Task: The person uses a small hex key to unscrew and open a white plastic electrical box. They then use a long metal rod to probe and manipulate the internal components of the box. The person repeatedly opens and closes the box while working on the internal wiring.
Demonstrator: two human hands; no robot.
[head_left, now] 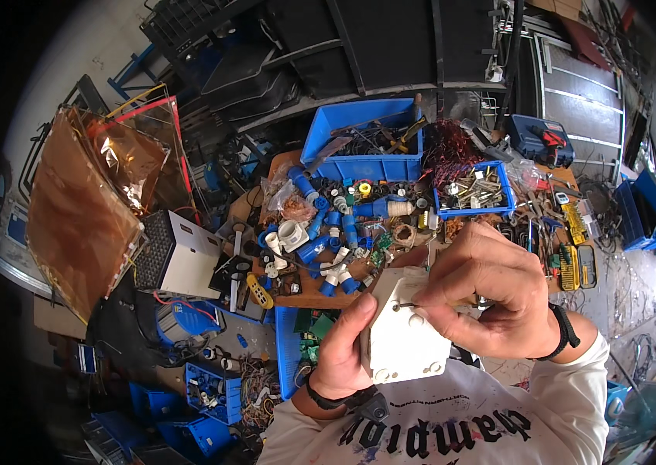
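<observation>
A white box-like plastic housing [401, 349] with round holes in its face is held up in front of my chest. My left hand [347, 345] grips it from the left side, thumb along its edge. My right hand [491, 298] is closed at the housing's upper right, thumb and index finger pinching a thin dark metal piece [405, 306] at one of the holes; whether that is a screw or a small tool I cannot tell.
The wooden workbench [309, 298] carries blue-and-white fittings [343, 271], a large blue bin [363, 163], a tray of bolts [471, 190] and tools [572, 263]. A metal-cased unit [188, 256] and brown film panels [80, 201] stand left. Bins [212, 395] and cables crowd the floor below.
</observation>
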